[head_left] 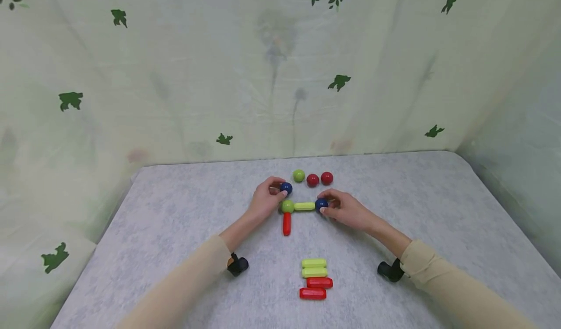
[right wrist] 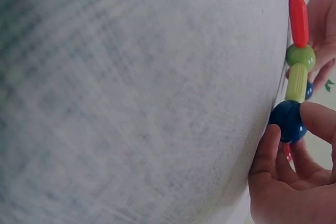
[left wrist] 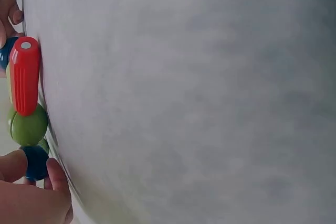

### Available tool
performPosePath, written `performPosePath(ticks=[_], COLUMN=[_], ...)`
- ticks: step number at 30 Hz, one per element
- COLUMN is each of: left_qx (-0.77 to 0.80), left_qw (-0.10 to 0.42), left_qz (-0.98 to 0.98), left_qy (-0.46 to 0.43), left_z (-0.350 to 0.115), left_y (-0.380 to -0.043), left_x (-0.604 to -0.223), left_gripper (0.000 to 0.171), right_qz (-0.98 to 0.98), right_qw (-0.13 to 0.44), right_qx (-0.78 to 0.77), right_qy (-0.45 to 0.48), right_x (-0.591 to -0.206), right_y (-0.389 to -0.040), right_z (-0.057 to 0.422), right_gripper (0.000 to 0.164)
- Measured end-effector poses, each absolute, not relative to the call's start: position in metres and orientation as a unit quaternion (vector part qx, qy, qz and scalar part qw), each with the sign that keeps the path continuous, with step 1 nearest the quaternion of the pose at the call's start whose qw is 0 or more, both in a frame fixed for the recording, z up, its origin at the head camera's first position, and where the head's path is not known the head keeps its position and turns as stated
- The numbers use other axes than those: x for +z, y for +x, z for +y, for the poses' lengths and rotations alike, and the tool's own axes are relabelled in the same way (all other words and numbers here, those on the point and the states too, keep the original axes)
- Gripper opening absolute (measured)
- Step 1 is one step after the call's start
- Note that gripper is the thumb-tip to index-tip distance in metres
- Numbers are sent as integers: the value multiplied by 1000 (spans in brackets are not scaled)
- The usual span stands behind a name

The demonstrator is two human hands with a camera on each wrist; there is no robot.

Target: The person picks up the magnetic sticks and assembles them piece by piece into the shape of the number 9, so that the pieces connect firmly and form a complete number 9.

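Between thumb and fingers, my left hand (head_left: 264, 198) pinches a blue ball (head_left: 286, 188), just behind a green ball (head_left: 287, 206). A red rod (head_left: 287, 224) runs from that green ball toward me. To its right extends a yellow-green rod (head_left: 304, 206), making an L shape. My right hand (head_left: 349, 212) grips a second blue ball (head_left: 321, 204) at this rod's right end. In the right wrist view, thumb and fingertips lie around the blue ball (right wrist: 289, 121), which meets the yellow-green rod (right wrist: 297, 83).
Behind the hands lie a loose green ball (head_left: 299, 175) and two red balls (head_left: 313, 180). Nearer me on the grey table (head_left: 184, 212) are two yellow-green rods (head_left: 314, 267) and two red rods (head_left: 313, 293). A patterned cloth (head_left: 197, 75) hangs beyond the table's far edge.
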State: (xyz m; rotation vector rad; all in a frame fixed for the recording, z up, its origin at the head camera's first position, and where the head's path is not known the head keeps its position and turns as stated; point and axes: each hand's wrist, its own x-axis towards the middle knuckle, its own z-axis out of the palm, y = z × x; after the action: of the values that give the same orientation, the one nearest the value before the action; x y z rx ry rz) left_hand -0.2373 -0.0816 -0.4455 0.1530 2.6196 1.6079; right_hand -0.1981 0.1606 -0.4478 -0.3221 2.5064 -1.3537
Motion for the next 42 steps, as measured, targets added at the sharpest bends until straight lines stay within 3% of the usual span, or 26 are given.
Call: performPosePath(ticks=[10,19,27,42], left_qx=[554,544,525,506], left_qw=[12,65,106,115], left_qz=[832,837,842,849], left_qy=[15,9,72,97], left_z=[-109,-122,-123,-109], left_y=[-209,-169,-136,-122], left_x=[-439,-439,-439,-441], left_gripper=[31,30,29,29], right_qz=[865,869,867,860], right_qw=[133,130,127,136], right_qx=[-469,-464,-467,-475], right_qy=[-117,-115,-118,-127], right_x=[-447,-447,-445,-445], right_y=[-197,-196,-196,-197], right_z=[162,161,162,164], right_gripper=[34,35,35,38])
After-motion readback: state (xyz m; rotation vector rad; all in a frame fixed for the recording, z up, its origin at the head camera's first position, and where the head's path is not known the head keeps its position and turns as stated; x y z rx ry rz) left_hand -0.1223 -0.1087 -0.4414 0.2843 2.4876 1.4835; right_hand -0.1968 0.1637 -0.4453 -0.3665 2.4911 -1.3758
